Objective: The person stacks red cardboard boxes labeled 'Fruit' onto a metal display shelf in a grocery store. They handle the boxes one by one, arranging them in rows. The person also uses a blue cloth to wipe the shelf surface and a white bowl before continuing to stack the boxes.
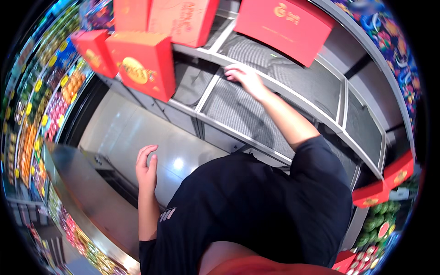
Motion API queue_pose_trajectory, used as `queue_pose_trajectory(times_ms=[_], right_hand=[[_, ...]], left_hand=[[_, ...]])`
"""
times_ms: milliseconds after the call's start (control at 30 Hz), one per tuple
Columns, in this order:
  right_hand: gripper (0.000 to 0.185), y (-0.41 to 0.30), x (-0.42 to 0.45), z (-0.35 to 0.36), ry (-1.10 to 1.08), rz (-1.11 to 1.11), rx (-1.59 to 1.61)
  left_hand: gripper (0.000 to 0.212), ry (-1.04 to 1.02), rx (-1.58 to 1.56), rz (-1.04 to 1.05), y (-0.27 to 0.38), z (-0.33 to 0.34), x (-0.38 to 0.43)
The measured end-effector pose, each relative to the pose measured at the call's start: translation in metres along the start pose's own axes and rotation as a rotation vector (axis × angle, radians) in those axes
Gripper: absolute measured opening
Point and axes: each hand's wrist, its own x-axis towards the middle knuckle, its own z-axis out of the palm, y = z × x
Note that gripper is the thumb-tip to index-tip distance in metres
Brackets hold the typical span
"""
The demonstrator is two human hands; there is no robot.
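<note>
My right hand (245, 79) reaches over a tiered display stand, its fingers at the pale edge rail (275, 85) of the upper tier. Nothing is seen in its grasp; whether it touches the rail, I cannot tell. Below it lies a dark ribbed mat (233, 103) on the lower tier. My left hand (147, 168) hangs above the floor with thumb and fingers apart, holding nothing. A red gift box (141, 65) with a gold oval stands upright on the lower tier, left of my right hand. Behind, a wide red box (283, 29) leans on the upper tier.
More red boxes (182, 20) stand at the back left, and others (385, 182) at the far right. Fruit shelves (48, 99) with yellow price tags line the left. A curved metal counter edge (86, 202) runs beside my left arm. Tiled floor (151, 127) lies between.
</note>
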Motion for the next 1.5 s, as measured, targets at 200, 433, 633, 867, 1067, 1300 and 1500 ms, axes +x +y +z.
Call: queue_pose_trajectory(times_ms=[200,433,633,867,1067,1300,1500], right_hand=[[0.031,-0.03,-0.055,-0.22,0.593,-0.02,-0.18],[0.094,0.008,-0.055,-0.377,0.859,0.054,-0.227],[0.103,0.037,-0.014,-0.414,0.719,0.065,0.052],[0.095,0.045,0.011,-0.422,0.618,-0.036,0.161],[0.091,0.048,0.014,-0.422,0.661,-0.054,0.166],[0.079,0.038,-0.008,-0.405,0.764,-0.046,0.326],[0.066,-0.007,-0.068,-0.368,0.719,0.167,0.561]], left_hand=[[0.029,-0.355,-0.147,0.102,0.02,0.12,0.112],[0.048,-0.622,-0.262,0.047,0.026,0.263,0.259],[0.061,-0.524,-0.427,-0.124,0.028,0.355,0.377],[0.068,-0.406,-0.507,-0.194,0.02,0.43,0.502],[0.068,-0.624,-0.55,-0.187,0.027,0.467,0.531],[0.063,-0.625,-0.462,0.011,0.034,0.454,0.519],[0.064,-0.795,-0.824,-0.254,0.039,0.392,0.464]])
